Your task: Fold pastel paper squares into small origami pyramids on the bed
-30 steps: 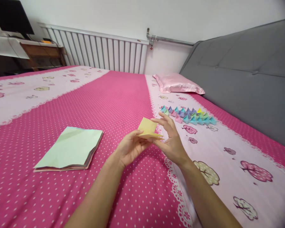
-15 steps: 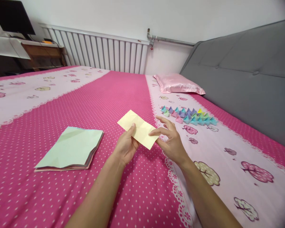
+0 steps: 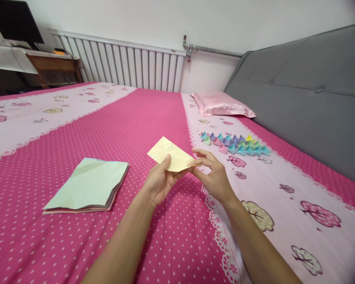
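Paper (image 3: pixel 179 157), pale yellow: near right corner, flat half a second ago, now curves. Location: above the bed (image 3: pixel 130 130), between both hands. Left hand (image 3: pixel 158 183): wrist low, thumb across the top face, fingers curled beneath; grip clamped on the paper. Right hand (image 3: pixel 214 177): turned inward, fingers bent, fingertips pinching the right end. Stack (image 3: pixel 88 183): pale green on top, left. Folded shapes (image 3: pixel 235 145): rows, right.

The held paper (image 3: pixel 177 157) is pale yellow, the paper stack (image 3: pixel 88 183) mint green on top, the bedspread (image 3: pixel 154 118) pink with white dots — its pale bands (image 3: pixel 266 187) printed with trees (image 3: pixel 321 213) — the headboard (image 3: pixel 301 71) grey.
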A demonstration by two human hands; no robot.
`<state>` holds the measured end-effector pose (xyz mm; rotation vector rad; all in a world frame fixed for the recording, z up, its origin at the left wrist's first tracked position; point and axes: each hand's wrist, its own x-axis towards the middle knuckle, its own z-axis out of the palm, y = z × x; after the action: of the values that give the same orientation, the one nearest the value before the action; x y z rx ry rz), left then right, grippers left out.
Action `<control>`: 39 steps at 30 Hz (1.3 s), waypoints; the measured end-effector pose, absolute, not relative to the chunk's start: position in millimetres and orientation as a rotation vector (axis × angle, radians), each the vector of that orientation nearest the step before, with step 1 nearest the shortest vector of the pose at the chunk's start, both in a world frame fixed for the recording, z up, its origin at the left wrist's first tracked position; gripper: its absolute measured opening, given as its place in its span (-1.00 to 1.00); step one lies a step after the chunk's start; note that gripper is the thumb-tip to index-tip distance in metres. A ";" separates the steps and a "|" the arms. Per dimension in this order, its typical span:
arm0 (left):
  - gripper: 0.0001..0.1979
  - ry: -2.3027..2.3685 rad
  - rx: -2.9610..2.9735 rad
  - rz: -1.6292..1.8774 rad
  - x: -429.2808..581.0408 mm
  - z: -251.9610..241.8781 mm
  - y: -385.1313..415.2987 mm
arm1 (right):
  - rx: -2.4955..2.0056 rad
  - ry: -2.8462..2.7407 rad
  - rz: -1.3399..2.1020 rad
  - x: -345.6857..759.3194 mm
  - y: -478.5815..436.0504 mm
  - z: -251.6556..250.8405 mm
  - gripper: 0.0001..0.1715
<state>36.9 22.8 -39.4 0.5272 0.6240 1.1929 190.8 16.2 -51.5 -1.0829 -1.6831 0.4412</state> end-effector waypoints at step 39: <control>-0.80 0.781 0.857 1.133 38.4 -59.3 23.5 | -1.035 -1.290 1.002 183.9 11.0 -51.0 -0.73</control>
<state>38.4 23.5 -59.3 0.8568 0.7812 1.1332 183.9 11.0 -51.0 -1.0355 -1.2898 1.0022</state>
